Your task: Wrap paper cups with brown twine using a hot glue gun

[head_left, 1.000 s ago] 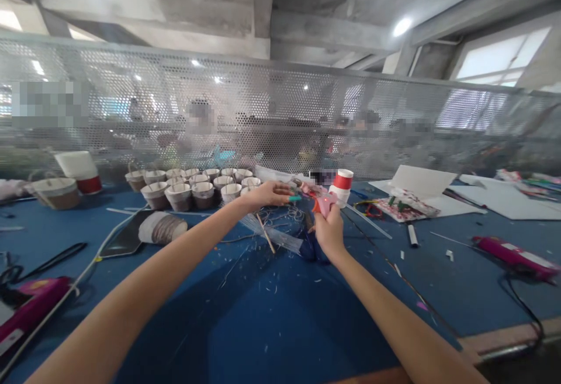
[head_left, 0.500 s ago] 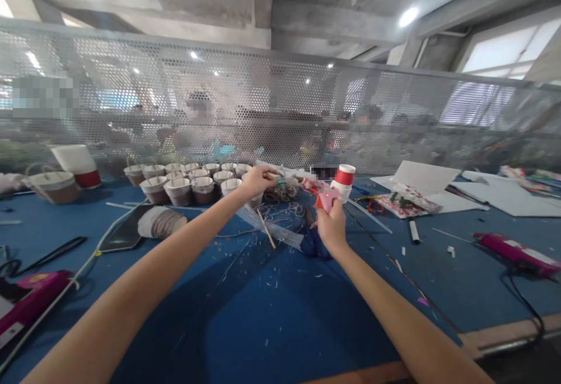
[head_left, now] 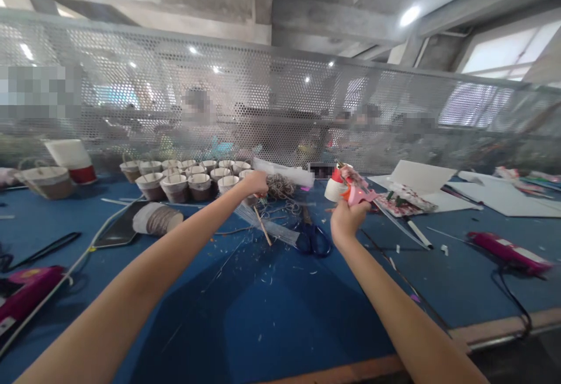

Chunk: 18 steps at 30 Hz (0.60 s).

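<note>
My right hand [head_left: 348, 220] is closed around a pink and orange craft piece [head_left: 359, 194] with a reddish, frilly top; its exact kind is unclear. Just behind it stands a red and white paper cup [head_left: 333, 190], partly covered. My left hand [head_left: 256, 184], fingers curled down, is beside small grey-white buckets [head_left: 200, 185]. A tiny teal and reddish bit shows at its fingertips, too small to name. Between my hands lie tangled twine [head_left: 280, 187], a wooden stick [head_left: 263, 227], a bundle of clear sticks [head_left: 280, 233] and blue-handled scissors [head_left: 314, 240].
Magenta glue guns lie at the right [head_left: 508, 251] and left [head_left: 33, 290]. A twine-wrapped cup [head_left: 158, 219] rests on a dark tray [head_left: 116, 229]. White sheets [head_left: 423, 176] lie at the right. A perforated metal screen [head_left: 272, 103] stands along the back, people behind it.
My right hand has moved right with the pink and orange piece, uncovering the scissors. My left hand has dropped slightly, its fingers now pointing down by the buckets.
</note>
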{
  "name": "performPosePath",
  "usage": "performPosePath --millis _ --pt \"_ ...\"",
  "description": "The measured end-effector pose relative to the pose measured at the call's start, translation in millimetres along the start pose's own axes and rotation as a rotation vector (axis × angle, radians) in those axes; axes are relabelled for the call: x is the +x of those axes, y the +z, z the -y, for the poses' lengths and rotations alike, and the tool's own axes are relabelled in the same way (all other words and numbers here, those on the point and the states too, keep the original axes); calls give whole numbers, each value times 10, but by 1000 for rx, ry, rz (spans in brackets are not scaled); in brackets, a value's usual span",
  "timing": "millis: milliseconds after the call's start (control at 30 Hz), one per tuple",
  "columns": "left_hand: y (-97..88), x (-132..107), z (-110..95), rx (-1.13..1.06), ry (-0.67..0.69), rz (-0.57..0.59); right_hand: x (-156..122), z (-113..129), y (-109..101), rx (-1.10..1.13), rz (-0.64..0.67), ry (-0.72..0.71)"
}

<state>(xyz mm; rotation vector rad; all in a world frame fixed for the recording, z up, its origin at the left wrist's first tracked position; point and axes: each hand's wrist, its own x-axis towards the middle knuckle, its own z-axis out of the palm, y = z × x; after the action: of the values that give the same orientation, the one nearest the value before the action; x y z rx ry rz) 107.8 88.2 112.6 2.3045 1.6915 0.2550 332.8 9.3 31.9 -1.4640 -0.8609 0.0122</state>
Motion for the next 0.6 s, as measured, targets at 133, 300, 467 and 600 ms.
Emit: performPosePath --millis 133,300,467,600 --pt "-42 -70 67 163 -72 -152 -35 5 18 27 -35 62" --pt "-121 -308 29 255 -55 -237 -30 4 16 54 -51 76" --pt "-506 -883 57 287 18 14 -35 -26 52 72 -38 45" --pt "-909 -1263 80 98 57 560 -39 -53 71 72 37 -13"
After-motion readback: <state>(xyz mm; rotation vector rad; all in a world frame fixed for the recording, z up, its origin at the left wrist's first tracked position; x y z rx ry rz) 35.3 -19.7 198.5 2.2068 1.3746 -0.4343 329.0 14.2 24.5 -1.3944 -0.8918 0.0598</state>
